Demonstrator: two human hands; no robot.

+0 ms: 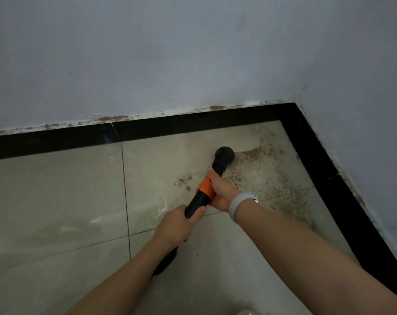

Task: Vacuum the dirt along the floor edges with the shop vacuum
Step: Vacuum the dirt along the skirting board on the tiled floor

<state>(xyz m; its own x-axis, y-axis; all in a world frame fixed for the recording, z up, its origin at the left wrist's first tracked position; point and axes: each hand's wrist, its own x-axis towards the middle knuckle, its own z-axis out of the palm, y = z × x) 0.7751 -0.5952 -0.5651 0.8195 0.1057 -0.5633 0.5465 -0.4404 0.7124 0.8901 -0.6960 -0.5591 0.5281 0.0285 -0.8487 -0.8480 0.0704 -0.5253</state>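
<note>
The black skirting [215,123] turns a corner, and brown dirt [261,164] spreads over the tiles toward that corner. The vacuum wand [206,189] points at the corner, its nozzle [224,154] down at the near edge of the dirt. The right hand [220,189] grips nearer the corner, over the orange collar; the left hand [177,226] wraps the wand farther back. I'd push straight along the wand.

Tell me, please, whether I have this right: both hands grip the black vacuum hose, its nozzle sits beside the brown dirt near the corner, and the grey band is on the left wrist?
Not quite: the head view shows the grey band on the right wrist, not the left. The rest stands: the left hand and right hand both grip the black vacuum hose, and its nozzle sits beside the brown dirt near the corner.
</note>
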